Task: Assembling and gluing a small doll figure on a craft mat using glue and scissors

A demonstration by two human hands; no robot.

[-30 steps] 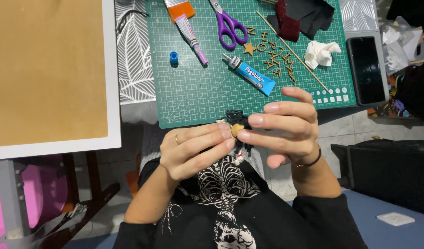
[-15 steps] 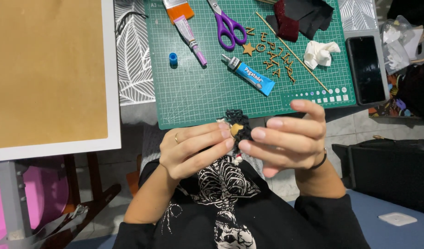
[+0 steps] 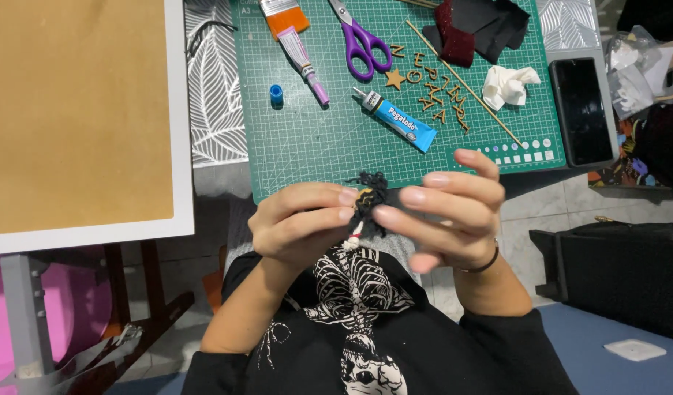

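Both my hands hold a small dark yarn figure (image 3: 369, 197) just below the near edge of the green cutting mat (image 3: 314, 139). My left hand (image 3: 300, 223) pinches its left side, where a small tan piece shows at my fingertips. My right hand (image 3: 442, 212) presses fingertips on its right side. A pale stub with a red band hangs from the figure's underside. Most of the figure is hidden by my fingers.
On the mat lie a blue glue tube (image 3: 396, 119), purple scissors (image 3: 362, 40), a thin tube with a purple cap (image 3: 305, 60), a blue cap (image 3: 276, 93), small wooden letters and a star (image 3: 431, 84), a skewer, crumpled tissue (image 3: 506, 84), dark fabric. Phone (image 3: 581, 110) right; brown board (image 3: 76, 110) left.
My right hand's fingers have dropped lower and closed in on the figure's right side; my left hand keeps its pinch. The view has shifted very little.
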